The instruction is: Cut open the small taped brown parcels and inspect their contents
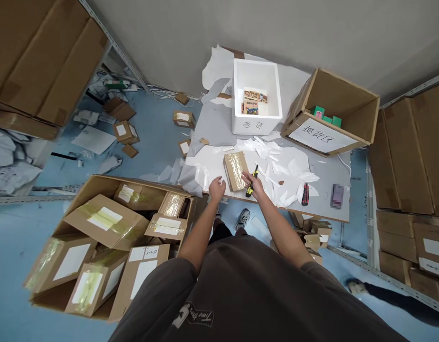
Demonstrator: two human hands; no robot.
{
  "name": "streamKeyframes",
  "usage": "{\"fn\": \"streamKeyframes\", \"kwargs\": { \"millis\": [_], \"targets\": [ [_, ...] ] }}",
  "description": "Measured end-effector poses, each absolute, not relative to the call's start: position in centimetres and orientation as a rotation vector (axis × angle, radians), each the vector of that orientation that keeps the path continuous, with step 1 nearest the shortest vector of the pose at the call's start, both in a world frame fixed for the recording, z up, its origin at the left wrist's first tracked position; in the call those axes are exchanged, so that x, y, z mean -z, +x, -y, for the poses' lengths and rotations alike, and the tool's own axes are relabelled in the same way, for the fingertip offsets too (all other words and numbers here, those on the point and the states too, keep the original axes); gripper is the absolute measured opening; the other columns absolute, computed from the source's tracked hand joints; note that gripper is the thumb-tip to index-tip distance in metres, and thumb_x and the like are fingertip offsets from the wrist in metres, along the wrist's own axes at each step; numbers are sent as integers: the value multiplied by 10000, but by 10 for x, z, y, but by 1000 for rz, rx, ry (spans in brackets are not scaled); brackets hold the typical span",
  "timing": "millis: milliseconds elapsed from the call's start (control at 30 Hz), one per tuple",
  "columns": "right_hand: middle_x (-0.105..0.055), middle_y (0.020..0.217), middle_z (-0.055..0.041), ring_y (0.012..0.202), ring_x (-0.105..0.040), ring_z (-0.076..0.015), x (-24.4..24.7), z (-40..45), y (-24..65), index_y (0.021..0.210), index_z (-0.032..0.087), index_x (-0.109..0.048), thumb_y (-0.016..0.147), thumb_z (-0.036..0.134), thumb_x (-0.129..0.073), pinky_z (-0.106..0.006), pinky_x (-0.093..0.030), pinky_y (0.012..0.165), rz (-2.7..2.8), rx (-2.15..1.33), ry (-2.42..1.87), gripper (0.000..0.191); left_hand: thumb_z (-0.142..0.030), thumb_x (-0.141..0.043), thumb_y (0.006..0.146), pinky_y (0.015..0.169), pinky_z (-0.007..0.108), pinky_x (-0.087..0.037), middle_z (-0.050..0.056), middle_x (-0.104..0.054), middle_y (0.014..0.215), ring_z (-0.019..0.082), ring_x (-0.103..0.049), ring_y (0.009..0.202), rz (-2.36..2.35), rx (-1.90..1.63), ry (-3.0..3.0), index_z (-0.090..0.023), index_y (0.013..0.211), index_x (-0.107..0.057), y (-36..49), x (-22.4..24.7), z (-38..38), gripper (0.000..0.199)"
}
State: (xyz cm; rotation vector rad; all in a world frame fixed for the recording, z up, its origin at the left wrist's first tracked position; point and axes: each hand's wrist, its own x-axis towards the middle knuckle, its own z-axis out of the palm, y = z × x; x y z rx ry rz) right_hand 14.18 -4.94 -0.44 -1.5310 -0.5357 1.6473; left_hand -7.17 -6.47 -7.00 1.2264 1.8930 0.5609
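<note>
A small brown carton with shiny tape across its top lies near the front edge of the table. Just left of its lower corner is my left hand, fingers curled together around something small and white that I cannot make out. My right hand is at the carton's right side, holding a yellow and black box cutter in the palm, fingertips close to the carton. Scraps of white paper are scattered right of the carton. A red and black cutter lies farther right.
Behind the carton stand a white foam box with small packages and an open cardboard box with green boxes. A large carton full of parcels is at left. Shelves of boxes flank both sides. A person's leg shows at lower right.
</note>
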Motion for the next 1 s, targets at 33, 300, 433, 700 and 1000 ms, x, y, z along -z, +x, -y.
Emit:
{"fn": "streamKeyframes", "kwargs": {
  "millis": [33,300,433,700,1000],
  "targets": [
    [-806,1237,-132,1161,-788,-324,4,48,144,1004,280,-567,916,631,-765,-308,-604,571,538,-1665,-1534,413,-533,-635,987,1244,508,-472,169,-623,1605,363,-603,1468,-1852,-533,1405,-208,1591,-609,-79,62,50,686],
    [-627,622,27,536,-621,-195,-10,-7,147,1028,259,-629,918,665,-828,-361,-610,570,820,-1644,-1742,466,-755,-970,581,1321,706,-267,109,-107,1883,558,-34,1696,-1464,10,1979,-277,1791,-262,-80,28,-33,1481],
    [-632,619,26,553,-634,-225,-15,-48,133,1120,246,-642,1018,552,-740,-369,-577,602,1178,-1602,-1890,337,-824,-891,659,1300,739,-279,116,-90,1885,585,-40,1684,-1590,-20,1870,-268,1803,-211,-60,25,-19,1442],
    [-743,1391,-227,1283,-708,-332,-34,-85,117,1386,121,-660,1151,399,-478,-336,-529,978,2214,-1038,-2315,407,-851,-789,758,1335,600,-317,-6,121,1887,488,6,1716,-1657,279,1823,-331,1809,29,-41,-5,-16,1429],
    [-724,1397,-271,1313,-697,-351,-38,-83,105,1407,101,-612,1170,466,-424,-367,-520,1025,2463,-922,-2290,474,-829,-816,750,1323,625,-328,10,85,1892,503,-18,1710,-1660,267,1797,-338,1811,-7,-39,-11,-15,1422]
  ]
}}
